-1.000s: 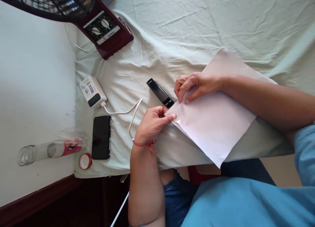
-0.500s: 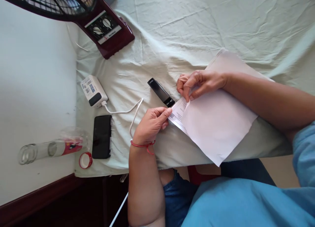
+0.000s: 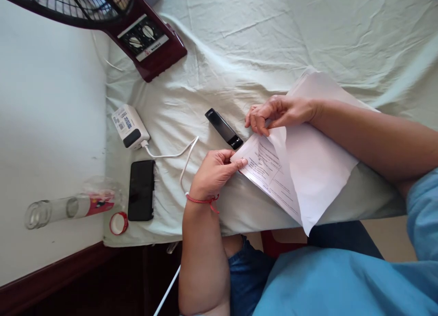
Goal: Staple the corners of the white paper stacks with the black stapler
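Observation:
My left hand (image 3: 219,172), a red string on its wrist, pinches the near-left corner of a paper stack, thumb lying on a printed sheet (image 3: 270,170). Above and to the right, my right hand (image 3: 273,115) has its fingers closed at the lifted corner of the white top sheet (image 3: 318,165). That sheet curls back to the right and bares lines of print below it. More of the paper stack (image 3: 328,87) shows beyond my right forearm. Just left of the paper lies a slim glossy black object (image 3: 224,129), close to both hands.
A dark red fan (image 3: 150,42) stands at the upper left. Along the left side are a white charger box (image 3: 130,124) with a white cable (image 3: 171,156), a black phone (image 3: 141,190), a glass bottle (image 3: 75,206) and a red-rimmed cap (image 3: 119,223). Pale green cloth (image 3: 239,46) covers the table.
The top sheet's corner has been peeled further back to the right, showing more print. My left hand has shifted slightly right, its thumb now further onto the printed sheet.

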